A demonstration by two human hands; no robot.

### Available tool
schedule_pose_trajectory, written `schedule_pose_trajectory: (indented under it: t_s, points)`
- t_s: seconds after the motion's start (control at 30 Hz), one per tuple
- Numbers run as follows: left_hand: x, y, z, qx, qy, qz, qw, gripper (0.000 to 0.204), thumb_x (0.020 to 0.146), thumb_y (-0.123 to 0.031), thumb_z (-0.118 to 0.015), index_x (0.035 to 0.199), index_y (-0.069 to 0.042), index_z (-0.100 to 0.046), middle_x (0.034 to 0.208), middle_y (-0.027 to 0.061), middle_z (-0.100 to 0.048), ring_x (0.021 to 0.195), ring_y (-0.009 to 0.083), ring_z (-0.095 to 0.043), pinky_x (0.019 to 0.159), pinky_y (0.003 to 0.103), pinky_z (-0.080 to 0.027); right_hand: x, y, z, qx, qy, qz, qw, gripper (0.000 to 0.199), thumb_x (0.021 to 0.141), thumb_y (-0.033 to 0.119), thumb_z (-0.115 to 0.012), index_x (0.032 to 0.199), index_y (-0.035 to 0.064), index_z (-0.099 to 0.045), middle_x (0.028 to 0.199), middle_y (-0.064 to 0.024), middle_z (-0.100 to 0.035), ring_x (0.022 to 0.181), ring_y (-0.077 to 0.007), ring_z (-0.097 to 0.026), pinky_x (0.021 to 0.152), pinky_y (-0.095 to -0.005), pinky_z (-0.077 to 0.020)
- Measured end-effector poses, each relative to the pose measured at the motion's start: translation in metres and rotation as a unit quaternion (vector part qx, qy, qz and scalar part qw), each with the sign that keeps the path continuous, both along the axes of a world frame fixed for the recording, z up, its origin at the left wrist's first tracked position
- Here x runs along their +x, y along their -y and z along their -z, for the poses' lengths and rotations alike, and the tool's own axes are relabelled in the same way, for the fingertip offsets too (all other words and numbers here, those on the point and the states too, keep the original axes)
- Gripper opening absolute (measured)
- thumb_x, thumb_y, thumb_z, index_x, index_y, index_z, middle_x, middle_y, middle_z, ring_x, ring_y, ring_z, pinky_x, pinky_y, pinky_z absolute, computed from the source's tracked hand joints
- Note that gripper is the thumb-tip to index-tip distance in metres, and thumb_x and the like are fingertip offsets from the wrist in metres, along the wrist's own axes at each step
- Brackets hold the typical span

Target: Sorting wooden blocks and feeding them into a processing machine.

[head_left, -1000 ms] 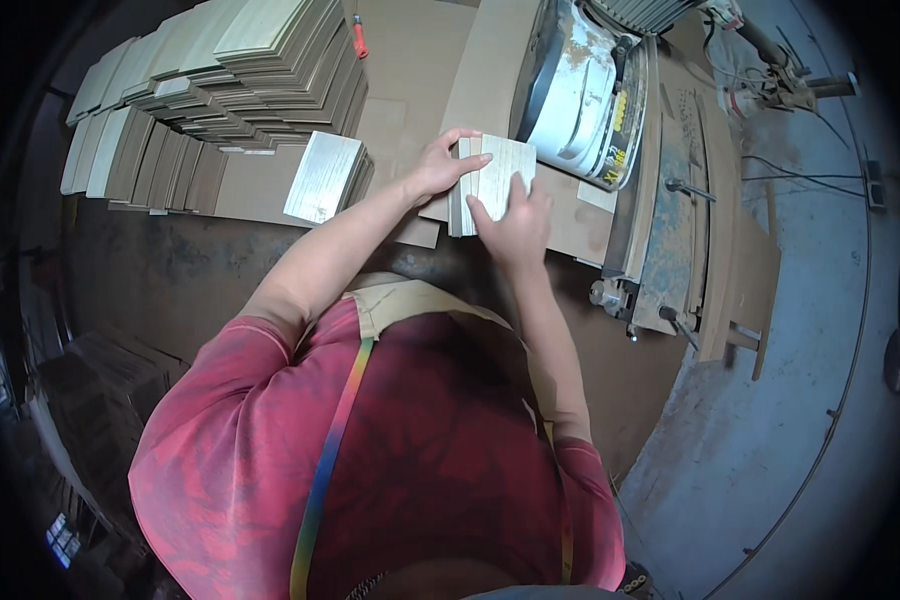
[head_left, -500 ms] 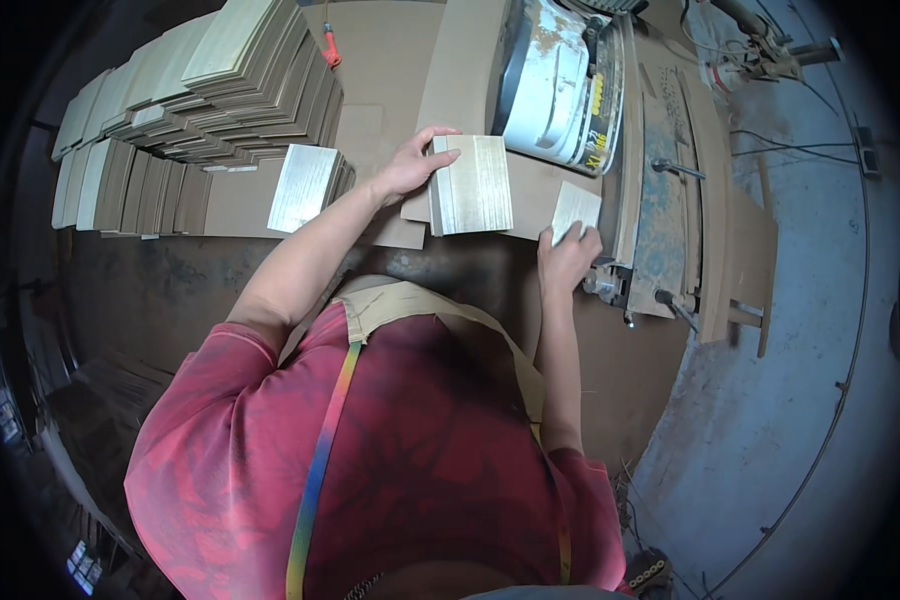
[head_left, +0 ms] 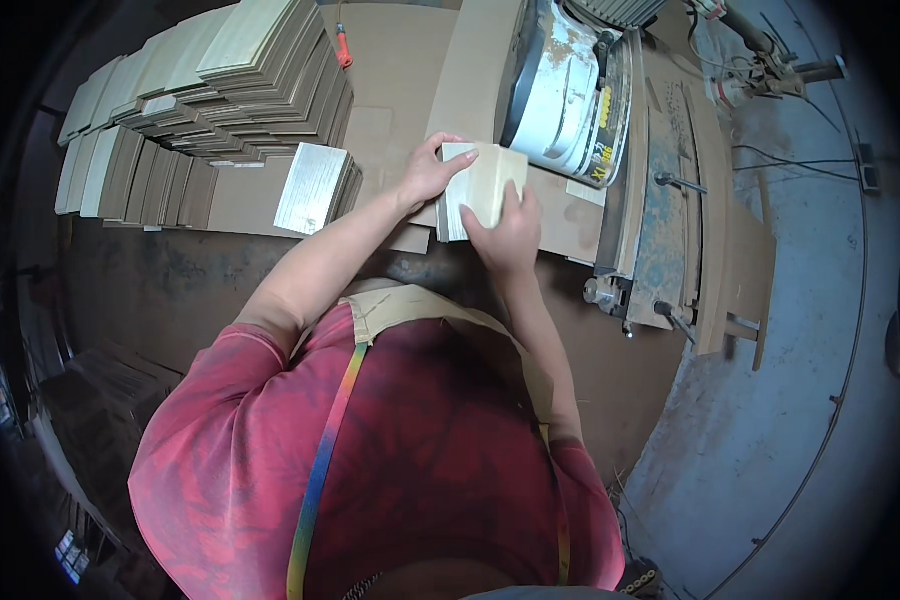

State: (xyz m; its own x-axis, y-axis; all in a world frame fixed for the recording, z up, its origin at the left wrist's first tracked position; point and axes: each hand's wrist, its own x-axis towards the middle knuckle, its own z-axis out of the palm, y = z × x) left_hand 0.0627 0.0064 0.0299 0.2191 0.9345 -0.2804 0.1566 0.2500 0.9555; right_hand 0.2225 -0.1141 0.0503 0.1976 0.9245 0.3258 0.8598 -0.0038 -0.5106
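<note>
In front of me a stack of thin pale wooden boards [head_left: 454, 220] stands at the near edge of the cardboard-covered bench. My left hand [head_left: 432, 178] grips its far left corner, thumb on top and fingers behind. The uppermost wooden board [head_left: 492, 178] sits askew, shifted right of the boards under it. Around that board's right and near sides, my right hand [head_left: 508, 232] is closed, thumb at the near edge and fingers at the right edge. Its palm hides part of the stack's right side.
To the left are a short stack of boards [head_left: 313, 190] and large rows of piled boards [head_left: 270, 45]. A white machine [head_left: 562, 110] stands at the right, with a pale piece [head_left: 586, 192] beside it. A red-handled tool [head_left: 344, 47] lies at the back.
My right hand has left the pale piece by the machine and come left onto the top board, which is now turned askew. My left hand stays at the stack.
</note>
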Motion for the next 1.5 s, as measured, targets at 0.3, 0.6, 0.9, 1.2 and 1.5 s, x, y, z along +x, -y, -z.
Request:
schedule_pose_trajectory:
  t_s: [0.3,0.6,0.9,1.2,1.5]
  points:
    - [-0.046,-0.014,0.008,-0.091,0.15,0.107,0.979,0.039,0.101,-0.023,-0.08,0.136,-0.008,-0.068,0.12,0.0133,-0.07,0.104,0.023,-0.07,0.088,0.035,-0.06,0.107,0.05,0.065,0.017,0.12,0.139,0.983,0.063,0.09,0.03,-0.08,0.138,-0.0081,-0.067,0.142,-0.0339,-0.058,0.131,-0.0504,-0.056,0.107,-0.0527,-0.0538]
    - [-0.017,-0.006,0.002,-0.063,0.078,0.03,0.995,0.04,0.101,-0.022,-0.081,0.137,-0.007,-0.07,0.118,0.0127,-0.072,0.104,0.0202,-0.069,0.09,0.032,-0.059,0.09,-0.035,0.061,0.037,0.047,0.171,0.983,0.052,0.093,0.027,-0.081,0.131,-0.0078,-0.071,0.14,-0.0318,-0.061,0.132,-0.0485,-0.055,0.108,-0.0523,-0.053]
    - [-0.007,-0.006,0.005,-0.044,0.039,-0.008,0.998,0.04,0.1,-0.02,-0.082,0.135,-0.004,-0.071,0.116,0.0121,-0.073,0.103,0.019,-0.07,0.093,0.031,-0.058,0.013,0.02,0.008,0.023,0.021,0.022,0.999,0.072,0.08,0.032,-0.087,0.136,-0.0077,-0.066,0.142,-0.0344,-0.057,0.121,-0.0511,-0.058,0.104,-0.0531,-0.055]
    - [-0.05,-0.011,0.007,-0.074,0.181,0.116,0.974,0.038,0.1,-0.021,-0.081,0.133,-0.004,-0.072,0.117,0.0102,-0.073,0.101,0.018,-0.071,0.092,0.031,-0.059,0.116,0.032,0.082,0.039,0.197,0.139,0.97,0.053,0.091,0.018,-0.078,0.133,-0.0109,-0.066,0.139,-0.0334,-0.057,0.131,-0.0495,-0.053,0.111,-0.0537,-0.0512]
    - [-0.012,0.001,0.016,-0.001,-0.019,-0.023,1.0,0.035,0.1,-0.023,-0.082,0.13,-0.007,-0.075,0.114,0.0125,-0.074,0.101,0.0203,-0.071,0.09,0.032,-0.06,0.048,-0.034,0.034,-0.026,-0.092,-0.012,0.995,0.06,0.094,0.029,-0.08,0.136,-0.011,-0.065,0.14,-0.0339,-0.057,0.125,-0.0494,-0.055,0.106,-0.0533,-0.0528]
